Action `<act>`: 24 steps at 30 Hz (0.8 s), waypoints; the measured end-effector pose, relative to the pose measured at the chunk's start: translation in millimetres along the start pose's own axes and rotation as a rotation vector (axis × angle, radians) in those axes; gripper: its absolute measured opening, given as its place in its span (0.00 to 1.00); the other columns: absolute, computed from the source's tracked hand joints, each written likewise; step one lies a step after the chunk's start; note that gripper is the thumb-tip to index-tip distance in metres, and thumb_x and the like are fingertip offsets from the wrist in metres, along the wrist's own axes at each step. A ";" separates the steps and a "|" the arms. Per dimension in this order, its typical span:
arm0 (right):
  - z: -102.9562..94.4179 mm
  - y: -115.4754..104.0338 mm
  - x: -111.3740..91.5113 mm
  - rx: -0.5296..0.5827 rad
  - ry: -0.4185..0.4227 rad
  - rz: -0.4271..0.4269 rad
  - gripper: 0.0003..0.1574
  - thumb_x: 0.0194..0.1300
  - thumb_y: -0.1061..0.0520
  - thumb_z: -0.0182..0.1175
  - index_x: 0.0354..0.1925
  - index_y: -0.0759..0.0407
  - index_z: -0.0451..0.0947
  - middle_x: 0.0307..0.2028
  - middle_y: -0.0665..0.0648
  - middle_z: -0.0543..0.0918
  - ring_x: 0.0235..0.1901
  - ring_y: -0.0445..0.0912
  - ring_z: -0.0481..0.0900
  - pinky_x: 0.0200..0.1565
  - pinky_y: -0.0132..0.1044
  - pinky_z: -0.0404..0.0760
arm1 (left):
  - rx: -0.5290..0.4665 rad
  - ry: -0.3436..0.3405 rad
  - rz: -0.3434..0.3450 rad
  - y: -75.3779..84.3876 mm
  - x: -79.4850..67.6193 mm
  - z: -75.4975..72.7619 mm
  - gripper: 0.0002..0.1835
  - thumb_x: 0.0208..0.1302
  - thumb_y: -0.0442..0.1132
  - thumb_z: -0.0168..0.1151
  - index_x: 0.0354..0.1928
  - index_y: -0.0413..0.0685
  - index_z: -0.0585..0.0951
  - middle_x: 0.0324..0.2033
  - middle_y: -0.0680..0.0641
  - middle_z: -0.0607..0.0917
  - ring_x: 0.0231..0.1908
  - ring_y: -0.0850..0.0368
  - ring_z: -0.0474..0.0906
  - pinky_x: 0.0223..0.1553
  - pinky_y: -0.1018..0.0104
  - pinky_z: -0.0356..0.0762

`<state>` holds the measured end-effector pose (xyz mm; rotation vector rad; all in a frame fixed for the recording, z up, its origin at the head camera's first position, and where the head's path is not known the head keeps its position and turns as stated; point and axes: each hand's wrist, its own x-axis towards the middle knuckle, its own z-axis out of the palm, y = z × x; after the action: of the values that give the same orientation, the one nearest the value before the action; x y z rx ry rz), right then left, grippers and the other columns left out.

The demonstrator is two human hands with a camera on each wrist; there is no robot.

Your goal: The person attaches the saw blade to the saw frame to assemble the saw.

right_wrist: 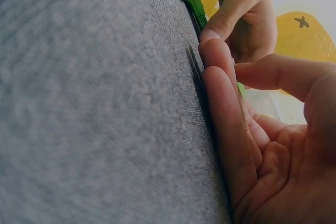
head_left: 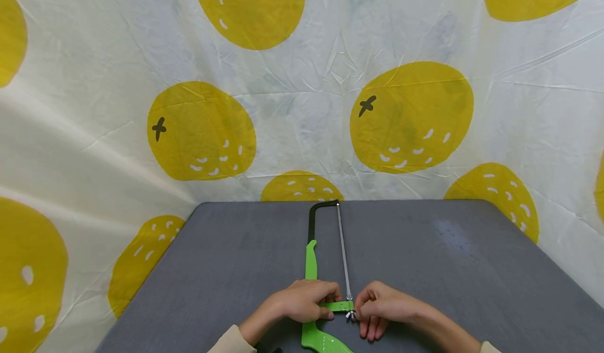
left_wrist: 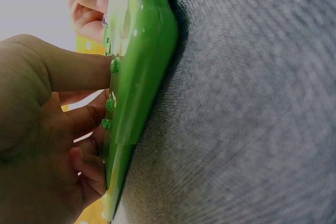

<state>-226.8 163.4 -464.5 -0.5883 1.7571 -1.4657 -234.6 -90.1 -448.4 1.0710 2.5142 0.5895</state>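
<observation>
A hacksaw (head_left: 310, 261) with a green handle and black bowed front frame lies flat on the grey table. Its narrow blade (head_left: 343, 248) runs along the right side to a short green crosspiece. My left hand (head_left: 306, 298) lies over the green frame, thumb and fingers gripping it by the crosspiece; in the left wrist view its fingers meet the green hacksaw frame (left_wrist: 144, 61). At the crosspiece's right end sits a silver wing nut (head_left: 351, 316). My right hand (head_left: 384, 308) pinches there with curled thumb and forefinger. In the right wrist view these fingertips hide the nut.
The grey table (head_left: 424, 269) extends on both sides of the saw and back to a white curtain (head_left: 302, 127) printed with yellow fruit. A small dark object (head_left: 277, 350) shows at the bottom edge, too cut off to identify.
</observation>
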 end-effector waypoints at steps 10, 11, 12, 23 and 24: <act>-1.8 3.3 0.2 0.015 -0.014 0.001 0.10 0.66 0.64 0.56 0.39 0.71 0.81 0.23 0.49 0.87 0.22 0.35 0.85 0.24 0.28 0.82 | 0.004 0.004 0.003 1.8 0.4 -0.4 0.10 0.67 0.44 0.70 0.47 0.64 0.80 0.32 0.65 0.78 0.31 0.73 0.72 0.36 0.75 0.69; -1.8 3.4 0.1 0.015 -0.015 0.000 0.10 0.66 0.64 0.56 0.38 0.71 0.81 0.23 0.49 0.87 0.22 0.35 0.85 0.24 0.28 0.82 | 0.004 0.004 0.005 1.7 0.5 -0.4 0.10 0.68 0.44 0.70 0.47 0.64 0.80 0.32 0.65 0.78 0.31 0.73 0.72 0.36 0.75 0.69; -1.8 3.4 0.0 0.016 -0.016 -0.002 0.10 0.66 0.64 0.56 0.38 0.70 0.81 0.23 0.49 0.87 0.22 0.35 0.85 0.24 0.28 0.82 | 0.003 0.003 0.006 1.7 0.6 -0.4 0.10 0.68 0.44 0.70 0.47 0.64 0.80 0.32 0.65 0.78 0.31 0.73 0.72 0.36 0.75 0.69; -2.5 4.0 -0.1 0.032 -0.020 -0.003 0.07 0.67 0.64 0.59 0.39 0.68 0.80 0.24 0.50 0.88 0.22 0.34 0.85 0.24 0.28 0.82 | -0.007 -0.002 0.021 0.0 0.0 -0.8 0.10 0.68 0.44 0.69 0.48 0.64 0.80 0.34 0.64 0.80 0.32 0.73 0.73 0.36 0.74 0.70; -2.7 4.4 0.0 0.035 -0.018 -0.004 0.07 0.67 0.64 0.59 0.39 0.69 0.80 0.24 0.50 0.88 0.22 0.35 0.85 0.23 0.28 0.82 | -0.011 -0.004 0.020 0.2 0.0 -1.0 0.10 0.69 0.44 0.69 0.48 0.63 0.80 0.34 0.64 0.80 0.31 0.73 0.72 0.36 0.74 0.70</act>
<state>-228.4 166.1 -468.6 -0.5855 1.7140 -1.4864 -234.9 -90.2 -447.5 1.0935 2.4966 0.6058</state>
